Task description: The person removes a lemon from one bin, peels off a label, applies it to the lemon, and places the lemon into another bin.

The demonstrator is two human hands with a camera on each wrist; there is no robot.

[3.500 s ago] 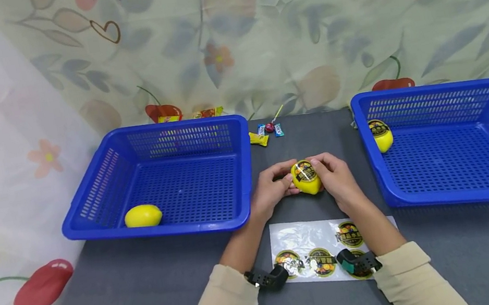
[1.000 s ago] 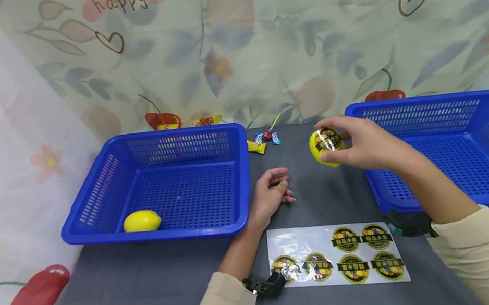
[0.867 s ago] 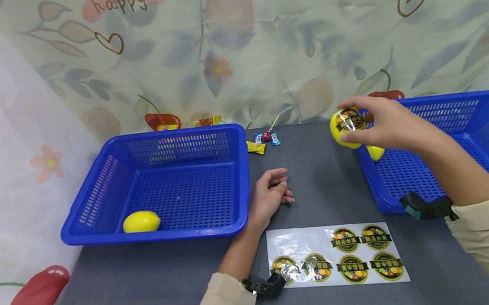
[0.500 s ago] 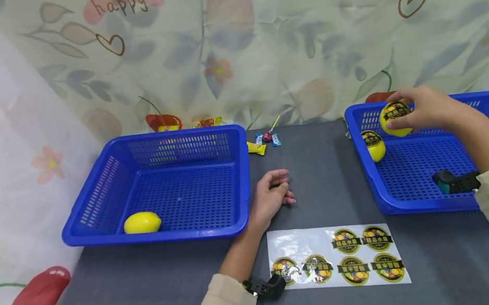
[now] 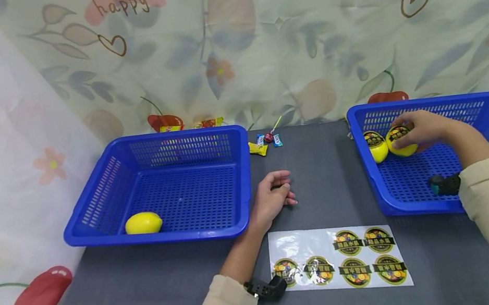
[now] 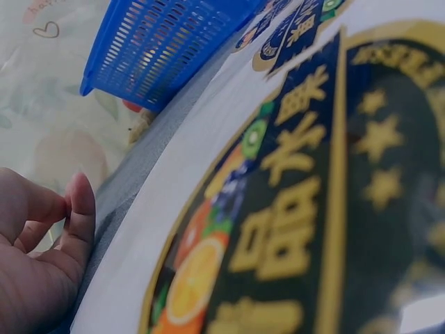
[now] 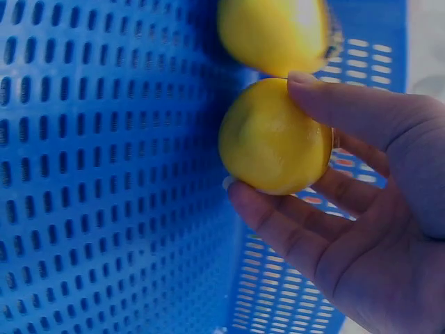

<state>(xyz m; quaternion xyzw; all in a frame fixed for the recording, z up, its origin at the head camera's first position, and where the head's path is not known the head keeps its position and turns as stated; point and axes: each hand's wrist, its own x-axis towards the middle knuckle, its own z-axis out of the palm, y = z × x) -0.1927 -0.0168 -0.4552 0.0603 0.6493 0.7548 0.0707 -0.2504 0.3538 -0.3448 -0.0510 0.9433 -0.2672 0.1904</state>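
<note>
Inside the right blue basket [image 5: 423, 206], my right hand [image 5: 428, 127] grips a yellow lemon [image 7: 274, 139] between thumb and fingers. A round black-and-gold sticker shows on this lemon's top in the head view. Beside it, against the basket's left wall, lies another stickered lemon [image 5: 378, 151]. My left hand [image 5: 272, 198] rests on the dark table with its fingers loosely curled and nothing in them. In front of that hand lies a white sticker sheet [image 5: 300, 241] bearing several round stickers. The left blue basket [image 5: 162, 234] holds one plain lemon [image 5: 143, 223].
Small wrapped candies [image 5: 258, 148] and a red lollipop [image 5: 268, 138] lie at the back between the baskets. More colourful packets [image 5: 209, 123] show behind the left basket. A printed cloth [image 5: 281, 52] hangs along the back and left sides.
Both hands held the stickered lemon between the baskets earlier. My right hand has since carried it rightward and down into the right basket, while my left hand let go and stayed on the table.
</note>
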